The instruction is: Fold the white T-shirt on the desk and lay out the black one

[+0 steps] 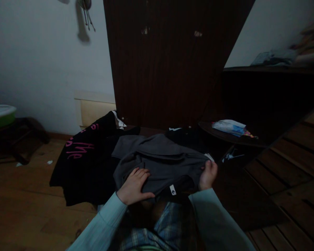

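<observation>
Grip of the right hand (208, 175) is closed on the right edge of grey garment (159, 146); left hand (134, 186) rests palm-down on its near-left part, pinching nothing. Black garment with pink lettering (78, 164) adjoins its left side. Progress, judged: grey cloth spread but creased; neither garment neatly folded. Green tub (2, 120) far left of grey garment, contents unseen; blue-white packet (229, 127) beyond its right end, contents hidden.
</observation>
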### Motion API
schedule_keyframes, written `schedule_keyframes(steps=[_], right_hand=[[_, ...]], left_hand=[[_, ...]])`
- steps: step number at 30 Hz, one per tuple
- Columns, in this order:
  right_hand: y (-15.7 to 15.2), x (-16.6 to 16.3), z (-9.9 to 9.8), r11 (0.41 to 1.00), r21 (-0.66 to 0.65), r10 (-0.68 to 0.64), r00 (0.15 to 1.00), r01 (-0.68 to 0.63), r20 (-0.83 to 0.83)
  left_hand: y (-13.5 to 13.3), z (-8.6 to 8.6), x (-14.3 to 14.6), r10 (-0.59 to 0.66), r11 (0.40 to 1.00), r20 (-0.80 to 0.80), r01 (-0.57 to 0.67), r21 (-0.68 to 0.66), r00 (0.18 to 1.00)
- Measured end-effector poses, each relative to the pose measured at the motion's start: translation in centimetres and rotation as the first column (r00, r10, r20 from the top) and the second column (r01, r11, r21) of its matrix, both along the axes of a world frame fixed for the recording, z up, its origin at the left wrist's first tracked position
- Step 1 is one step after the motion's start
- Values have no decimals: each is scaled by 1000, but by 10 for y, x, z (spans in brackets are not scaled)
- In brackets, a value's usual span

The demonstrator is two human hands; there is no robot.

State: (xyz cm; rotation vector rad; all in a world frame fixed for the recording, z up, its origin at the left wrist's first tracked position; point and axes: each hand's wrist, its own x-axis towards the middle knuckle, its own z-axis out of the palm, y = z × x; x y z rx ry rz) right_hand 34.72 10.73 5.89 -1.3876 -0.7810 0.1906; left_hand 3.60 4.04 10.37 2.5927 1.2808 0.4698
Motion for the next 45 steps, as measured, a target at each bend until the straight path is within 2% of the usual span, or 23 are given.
schedule_keyframes(steps=[2,5,8,11,13,16,18,20,24,26,28,30,32,34,37,39,41,42,43,45], right_hand=[[7,15,-8,987,99,-103,975,125,-197],[13,21,-13,981,130,-108,961,144,-256],[7,8,-4,992,116,-33,990,49,-134],[-17,-8,5,991,-13,130,988,-130,85],[-38,-11,5,972,-151,218,924,-178,313],[-70,-1,-7,935,-324,321,739,-146,593],[-86,13,-17,905,-403,391,636,-135,665],[-94,27,-23,874,-461,459,577,-154,675],[-96,41,-14,843,-519,503,551,-143,665],[-92,41,-4,835,-531,523,511,-145,683],[-87,39,10,807,-553,582,431,-207,689],[-82,40,27,758,-592,651,360,-273,668],[-77,44,50,715,-629,698,350,-305,625],[-72,49,79,714,-624,696,411,-317,589],[-69,55,133,775,-530,630,486,-343,606],[-68,56,168,760,-541,650,457,-362,607],[-66,56,196,680,-637,733,373,-364,569],[-65,55,207,658,-674,752,344,-336,563],[-63,54,215,676,-677,734,342,-290,586],[-57,52,227,770,-614,627,378,-172,681]], left_hand=[[0,-2,-2,-30,999,0,30,-19,1000],[0,-7,-3,-46,999,-39,45,-28,998],[-1,-13,-1,-22,1000,-74,21,-9,997],[-2,-17,2,-10,1000,-94,10,7,995],[-3,-18,3,-10,1000,-115,12,23,993],[-6,-20,6,-10,998,-154,20,60,988],[-8,-22,7,1,996,-180,15,83,984],[-9,-24,7,9,995,-198,10,96,980],[-10,-23,8,14,995,-232,10,102,973],[-11,-16,9,7,996,-258,16,90,966],[-10,-4,9,-14,997,-277,35,73,961],[-8,14,9,-40,997,-293,59,56,955],[-4,35,8,-60,996,-327,80,48,943],[1,57,6,-64,993,-378,95,64,924],[11,86,2,-73,983,-451,141,120,890],[19,104,0,-88,970,-502,189,153,860],[28,122,-2,-75,958,-556,215,191,828],[32,132,-4,-51,952,-576,214,219,816],[37,142,-7,-17,944,-586,206,258,810],[46,164,-12,60,911,-574,190,365,817]])
